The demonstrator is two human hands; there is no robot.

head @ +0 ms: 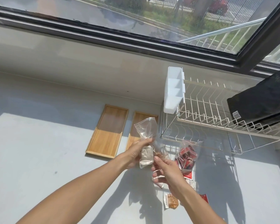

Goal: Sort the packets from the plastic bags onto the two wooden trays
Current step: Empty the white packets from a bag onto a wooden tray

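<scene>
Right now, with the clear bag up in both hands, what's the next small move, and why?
Probably draw a few packets out of the clear plastic bag with the right hand and carry them to a wooden tray. The left hand already grips the bag above the counter, both trays look bare, and the red-packet bag sits untouched beside them.

Pale grey desk (39,143), half in hard sunlight, far strip shaded. Plain beige wall (71,65) behind it, under a wide dark-framed window (136,38). Outside: road, grass, metal fence. White wire dish rack (217,123) at right with a white plastic caddy (173,91) clipped on; black slab (262,101) rests on the rack.
</scene>
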